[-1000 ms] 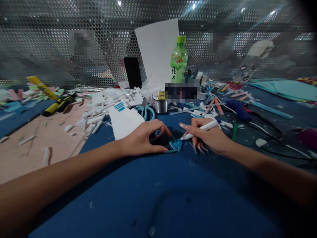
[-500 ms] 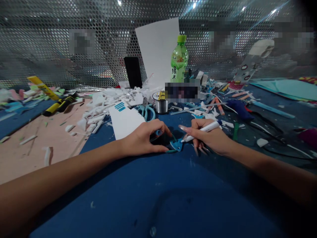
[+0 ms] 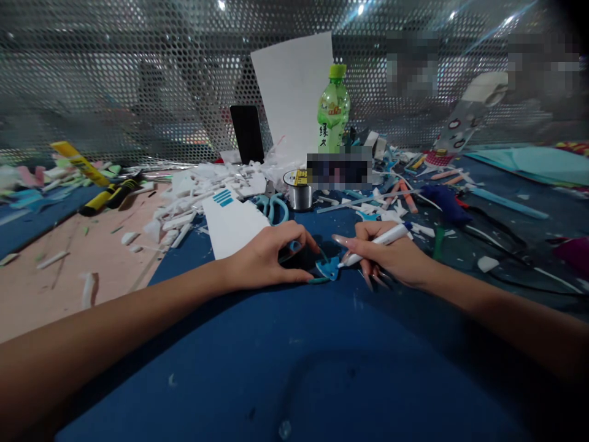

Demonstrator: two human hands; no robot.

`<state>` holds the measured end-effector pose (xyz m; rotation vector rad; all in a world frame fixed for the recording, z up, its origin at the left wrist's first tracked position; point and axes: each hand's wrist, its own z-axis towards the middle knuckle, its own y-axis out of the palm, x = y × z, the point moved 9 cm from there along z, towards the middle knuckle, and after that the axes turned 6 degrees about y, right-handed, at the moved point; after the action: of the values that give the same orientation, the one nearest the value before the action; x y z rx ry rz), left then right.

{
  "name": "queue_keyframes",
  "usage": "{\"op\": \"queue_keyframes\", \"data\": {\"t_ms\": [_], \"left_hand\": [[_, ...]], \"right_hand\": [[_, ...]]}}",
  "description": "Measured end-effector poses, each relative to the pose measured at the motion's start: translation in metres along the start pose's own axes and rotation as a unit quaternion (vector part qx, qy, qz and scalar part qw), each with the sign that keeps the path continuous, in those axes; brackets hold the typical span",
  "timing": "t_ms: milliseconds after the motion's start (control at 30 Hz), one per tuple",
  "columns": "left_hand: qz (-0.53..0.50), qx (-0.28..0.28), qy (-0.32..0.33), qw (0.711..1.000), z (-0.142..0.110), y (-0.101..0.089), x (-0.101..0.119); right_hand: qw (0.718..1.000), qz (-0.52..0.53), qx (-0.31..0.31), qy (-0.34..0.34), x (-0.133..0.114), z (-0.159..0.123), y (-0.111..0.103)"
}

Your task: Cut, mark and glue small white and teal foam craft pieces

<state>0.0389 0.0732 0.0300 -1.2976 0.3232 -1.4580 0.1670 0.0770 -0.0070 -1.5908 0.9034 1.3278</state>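
My left hand (image 3: 271, 258) rests on the blue table, with long-nailed thumb and forefinger closing on a small blue cut-out piece (image 3: 328, 268) from its left side. That piece lies low against the tabletop and has a notched edge. A white marker (image 3: 375, 244) with a dark blue end is pinched in my right hand (image 3: 398, 258). Its tip touches or nearly touches the piece's right edge. Under and behind my left hand lies a white card (image 3: 234, 227) with blue stripes. Something small and blue shows inside the curl of the left fingers, mostly hidden.
Behind the hands are light-blue-handled scissors (image 3: 277, 210), a wire spool (image 3: 300, 197), a green drink bottle (image 3: 334, 107) and a dark phone (image 3: 247, 135). White foam scraps (image 3: 230, 181) pile up there. Black cables (image 3: 497, 242) run at right; a yellow-black tool (image 3: 108, 196) lies left.
The marker's tip has shifted slightly right and down along the edge of the blue piece, with my right hand. My left hand keeps its place on the piece.
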Motion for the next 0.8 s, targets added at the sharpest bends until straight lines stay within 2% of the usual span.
{"op": "queue_keyframes", "data": {"t_ms": [67, 233, 333, 467, 600, 700, 800], "left_hand": [[-0.002, -0.001, 0.001, 1.0, 0.0, 0.0002, 0.0002], [-0.001, 0.001, 0.0, 1.0, -0.0005, 0.0003, -0.001], [0.0, -0.001, -0.002, 1.0, -0.0007, 0.0006, -0.0012], [0.005, -0.001, -0.001, 1.0, -0.0006, 0.0005, -0.0004], [-0.006, 0.001, 0.003, 1.0, -0.0007, 0.0004, -0.0003], [-0.008, -0.002, 0.002, 1.0, -0.0007, 0.0009, -0.0012], [-0.01, -0.002, -0.002, 1.0, -0.0008, 0.0008, -0.0018]], "right_hand": [[1.0, 0.006, 0.007, 0.0, 0.0, -0.0001, -0.0014], [1.0, 0.005, -0.021, 0.008, 0.0015, 0.0006, 0.0031], [1.0, 0.005, 0.001, -0.004, -0.0006, 0.0004, -0.001], [1.0, 0.009, -0.018, 0.007, 0.0014, 0.0003, 0.0027], [1.0, 0.007, 0.016, -0.006, -0.0007, 0.0008, -0.0022], [1.0, 0.005, -0.003, 0.007, 0.0021, 0.0018, 0.0016], [1.0, 0.012, 0.014, -0.01, -0.0011, 0.0019, -0.0016]]}}
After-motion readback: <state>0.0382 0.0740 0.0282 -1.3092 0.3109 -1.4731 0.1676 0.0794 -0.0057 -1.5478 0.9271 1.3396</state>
